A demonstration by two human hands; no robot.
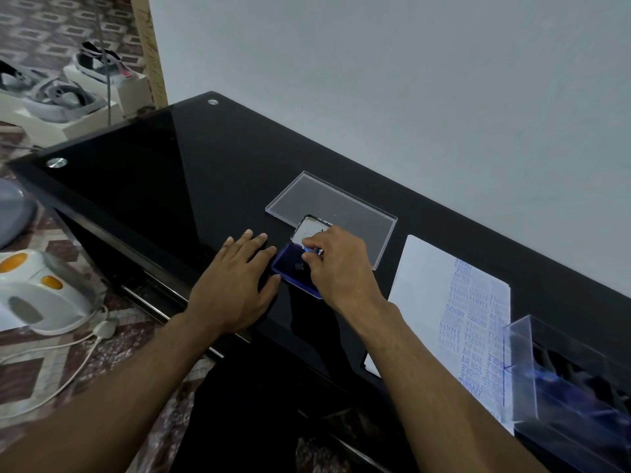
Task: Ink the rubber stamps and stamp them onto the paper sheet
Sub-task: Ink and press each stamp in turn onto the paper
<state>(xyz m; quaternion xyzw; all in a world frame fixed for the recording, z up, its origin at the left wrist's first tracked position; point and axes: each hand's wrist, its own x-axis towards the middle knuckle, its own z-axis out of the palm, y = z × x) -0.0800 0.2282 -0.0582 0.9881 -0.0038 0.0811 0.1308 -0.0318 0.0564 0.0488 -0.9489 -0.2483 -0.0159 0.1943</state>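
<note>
Head view: right hand [336, 268] fingers pinch stamp [312, 250] over ink pad [296, 273]; left hand [235, 281] flat.

The paper sheet [426, 285], which lies near the right end of the tabletop [153, 172], carries many blue stamp prints in rows. They stand turned sideways or upside down to the camera. "SAMPLE" can be read several times, near the sheet's front edge and again in its middle. "AIR MAIL" can be read twice further toward the front edge. "AMENDED" seems to stand in the middle rows, mirrored by its turn. The other prints are too blurred to read.

The open lid of the ink pad [309, 230] bears some dark print, too small to read.
</note>
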